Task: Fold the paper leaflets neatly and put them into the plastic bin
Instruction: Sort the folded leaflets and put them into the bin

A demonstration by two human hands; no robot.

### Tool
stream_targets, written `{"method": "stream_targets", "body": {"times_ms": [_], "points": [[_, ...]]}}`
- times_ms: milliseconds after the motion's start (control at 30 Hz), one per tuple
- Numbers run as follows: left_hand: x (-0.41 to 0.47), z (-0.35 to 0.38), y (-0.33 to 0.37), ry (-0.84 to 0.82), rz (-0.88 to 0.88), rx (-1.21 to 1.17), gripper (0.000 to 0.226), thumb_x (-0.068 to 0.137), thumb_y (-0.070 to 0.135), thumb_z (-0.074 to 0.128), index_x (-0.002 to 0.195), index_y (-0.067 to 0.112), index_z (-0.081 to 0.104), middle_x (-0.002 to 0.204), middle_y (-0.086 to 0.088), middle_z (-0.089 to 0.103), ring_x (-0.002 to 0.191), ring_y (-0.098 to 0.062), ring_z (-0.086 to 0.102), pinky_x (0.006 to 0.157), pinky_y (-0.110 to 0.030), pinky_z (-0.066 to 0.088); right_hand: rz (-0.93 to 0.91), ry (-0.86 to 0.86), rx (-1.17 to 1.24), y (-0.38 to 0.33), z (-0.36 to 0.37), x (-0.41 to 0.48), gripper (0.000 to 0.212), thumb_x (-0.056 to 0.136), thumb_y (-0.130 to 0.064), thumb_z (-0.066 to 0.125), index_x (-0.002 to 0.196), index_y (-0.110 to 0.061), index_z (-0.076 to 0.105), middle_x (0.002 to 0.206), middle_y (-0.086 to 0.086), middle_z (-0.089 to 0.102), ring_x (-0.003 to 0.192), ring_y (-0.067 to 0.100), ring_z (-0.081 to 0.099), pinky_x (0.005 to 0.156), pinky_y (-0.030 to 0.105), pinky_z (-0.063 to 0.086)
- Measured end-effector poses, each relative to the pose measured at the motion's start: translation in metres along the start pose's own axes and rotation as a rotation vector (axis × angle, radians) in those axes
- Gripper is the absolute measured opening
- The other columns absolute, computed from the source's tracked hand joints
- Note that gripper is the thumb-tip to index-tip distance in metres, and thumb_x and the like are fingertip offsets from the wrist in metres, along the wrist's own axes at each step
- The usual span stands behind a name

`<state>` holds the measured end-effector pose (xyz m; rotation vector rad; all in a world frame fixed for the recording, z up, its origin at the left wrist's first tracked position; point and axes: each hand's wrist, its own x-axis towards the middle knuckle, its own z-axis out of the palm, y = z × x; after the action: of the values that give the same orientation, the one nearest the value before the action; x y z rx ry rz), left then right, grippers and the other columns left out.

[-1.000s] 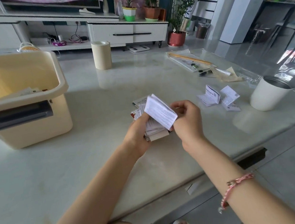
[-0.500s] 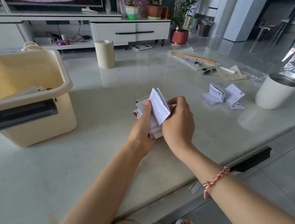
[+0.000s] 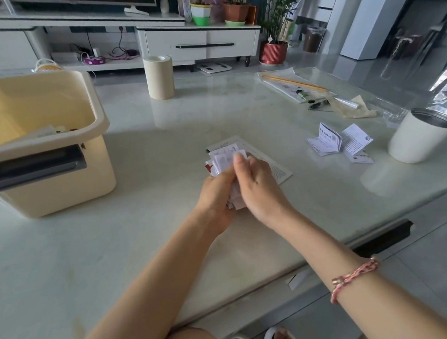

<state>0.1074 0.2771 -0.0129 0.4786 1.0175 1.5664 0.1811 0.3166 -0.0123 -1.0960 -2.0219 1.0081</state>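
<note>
Head view: left hand (image 3: 215, 196) and right hand (image 3: 258, 186) grip the leaflet stack (image 3: 223, 157); light, limp, likely slip-prone; pinch folded edges. Bin (image 3: 98, 121) at ten o'clock.

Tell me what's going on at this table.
A person is mid-fold. The left grip holds a stack of leaflets over a flat sheet on the table; the right grip pinches it too, thumb on top. Loose leaflets lie to the right by a cup. The bin on the left already has some paper inside.
</note>
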Motion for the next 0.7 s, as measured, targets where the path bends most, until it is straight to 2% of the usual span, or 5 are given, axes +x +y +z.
{"method": "stream_targets", "body": {"times_ms": [133,233,333,467,700], "points": [[-0.002,-0.002,0.003,-0.026,0.008,-0.016,0.008,0.091,0.015,0.056,0.091,0.012,0.063,0.078,-0.005,0.069,0.063,-0.014,0.067,0.051,-0.023,0.053,-0.044,-0.086,-0.091,0.002,-0.005,0.007,0.091,0.079,-0.078,0.014,0.121,-0.007,0.052,0.119,0.014,0.058,0.118,0.025,0.05,0.101,0.039,0.04],[-0.005,0.001,0.002,-0.037,0.017,-0.017,0.009,0.091,0.014,0.057,0.097,0.012,0.064,0.076,-0.001,0.072,0.064,-0.014,0.069,0.055,-0.028,0.057,-0.064,0.045,-0.159,0.01,-0.035,0.022,0.049,0.09,-0.055,0.036,0.098,-0.012,0.058,0.1,0.007,0.059,0.098,0.023,0.055,0.086,0.029,0.04],[-0.005,0.0,0.001,-0.068,0.033,-0.041,0.017,0.092,0.015,0.055,0.108,0.011,0.06,0.087,-0.002,0.074,0.073,-0.017,0.071,0.062,-0.031,0.059,0.019,0.372,-0.433,0.039,-0.073,0.036,0.036,0.091,-0.017,0.054,0.124,-0.003,0.053,0.13,0.02,0.047,0.124,0.031,0.041,0.101,0.032,0.027],[-0.003,0.0,0.002,-0.035,0.046,-0.085,0.012,0.093,0.016,0.054,0.103,0.012,0.059,0.094,-0.006,0.073,0.077,-0.02,0.071,0.066,-0.034,0.059,0.173,0.545,-0.559,0.066,-0.109,0.045,0.039,0.085,-0.01,0.056,0.124,-0.011,0.057,0.147,0.017,0.025,0.133,0.036,0.026,0.107,0.036,0.021],[-0.002,0.0,0.004,-0.043,-0.022,-0.054,0.025,0.09,0.021,0.058,0.114,0.012,0.059,0.095,-0.001,0.073,0.08,-0.017,0.071,0.07,-0.03,0.058,0.199,0.277,-0.721,0.084,-0.12,0.065,0.039,0.09,-0.025,0.055,0.127,-0.013,0.057,0.148,0.007,0.035,0.139,0.028,0.018,0.112,0.035,0.011]]}}
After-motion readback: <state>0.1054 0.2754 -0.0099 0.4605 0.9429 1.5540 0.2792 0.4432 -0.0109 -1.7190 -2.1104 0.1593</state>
